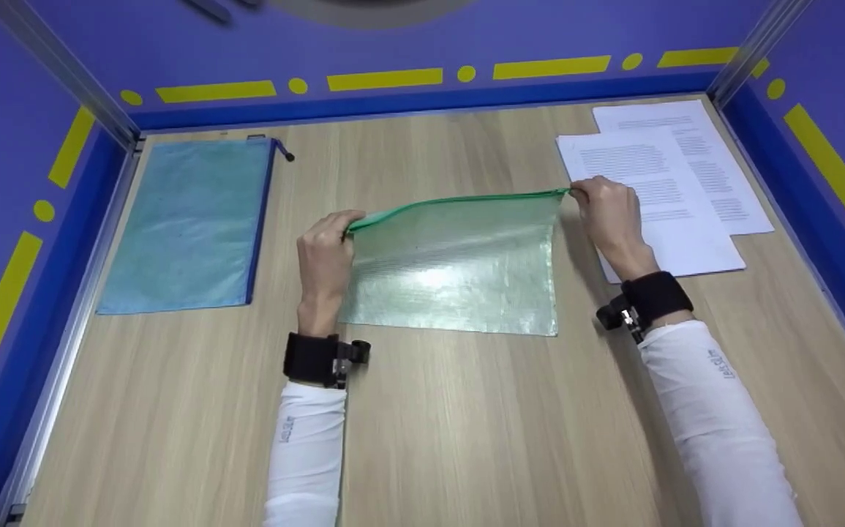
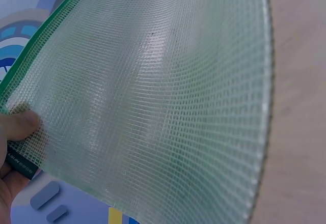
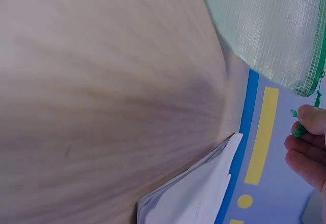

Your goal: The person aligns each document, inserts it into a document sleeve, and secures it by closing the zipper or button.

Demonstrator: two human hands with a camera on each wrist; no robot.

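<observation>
A clear green mesh zipper pouch (image 1: 451, 263) hangs between both hands, its green zipper edge upward. My left hand (image 1: 325, 252) pinches the pouch's upper left corner; in the left wrist view the thumb (image 2: 23, 124) lies on the mesh near a small dark label (image 2: 21, 163). At the upper right corner my right hand (image 1: 609, 216) pinches the green cord pull (image 3: 300, 130) of the zipper, with the slider (image 3: 322, 75) at that end of the zipper. The pouch's face is slightly bowed in the left wrist view.
On the left of the wooden table (image 1: 422, 439) lies a blue zipper pouch (image 1: 188, 227) with a dark blue edge. Stacked printed papers (image 1: 649, 183) lie at the right, beside and under my right hand. Blue-purple walls (image 1: 407, 44) enclose the back and sides.
</observation>
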